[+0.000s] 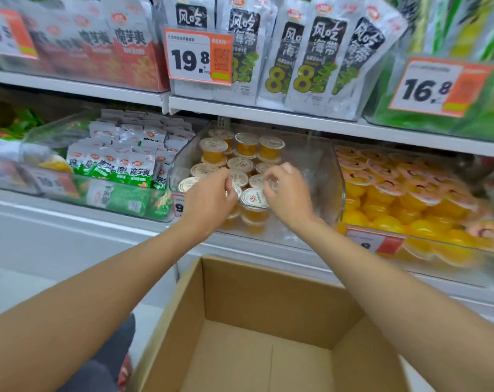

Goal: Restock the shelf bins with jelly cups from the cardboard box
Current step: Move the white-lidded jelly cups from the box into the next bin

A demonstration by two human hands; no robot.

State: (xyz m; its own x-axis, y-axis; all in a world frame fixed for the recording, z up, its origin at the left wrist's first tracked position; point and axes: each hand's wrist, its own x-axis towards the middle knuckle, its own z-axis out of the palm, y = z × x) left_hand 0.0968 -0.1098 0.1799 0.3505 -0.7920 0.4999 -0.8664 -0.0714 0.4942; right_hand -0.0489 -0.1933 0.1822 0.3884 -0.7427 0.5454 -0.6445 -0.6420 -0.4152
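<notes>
Clearly the jelly cups sit in the middle clear bin on the lower shelf. They are orange cups with white foil lids, stacked two high at the back and packed toward the bin's left side, while its right side shows bare plastic. One front cup, red print on its lid, stands between the two hands on top of another cup. The left hand is curled over the cups just left of it, its thumb and fingertips pinching a cup mostly hidden under the knuckles. The right hand is curled too, fingertips bent onto a lid rim just behind the front cup; whether it grips or only nudges I cannot tell.

The step in hand looks like settling the last cups, since the cardboard box below shows a bare floor as far as it is in view. To do it well, set each cup lid-up and centred on the lid beneath, so the stack does not lean. Hold by the rim rather than squeezing the wall or pressing the foil. Fill the bare right side before building higher on the left. The likely fault is a top cup sliding off forward.

Green-and-white packets fill the bin to the left and pink-lidded yellow cups the bin to the right, so nothing should cross either wall.
</notes>
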